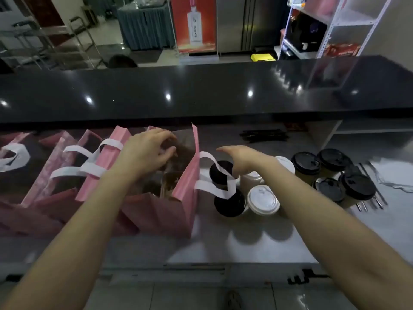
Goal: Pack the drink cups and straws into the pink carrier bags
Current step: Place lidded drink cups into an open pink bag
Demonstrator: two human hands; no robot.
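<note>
An open pink carrier bag (186, 189) with white handles stands left of centre on the grey worktop; a brown cardboard insert shows inside it. My left hand (147, 153) reaches into its mouth, fingers and thumb curled on the bag's far wall. My right hand (242, 161) hovers open, fingers straight and pointing left, over a cluster of cups just right of the bag: two black-lidded cups (230, 203) and three white-lidded cups (263, 200). Several more black-lidded cups (356, 186) stand further right. Black straws (263, 135) lie at the back of the worktop.
More pink bags (55, 166) stand in a row to the left of the open one. Thin straws (371, 201) and crumpled clear plastic (395, 177) lie at the far right. A raised glossy black counter (201, 92) runs along the back.
</note>
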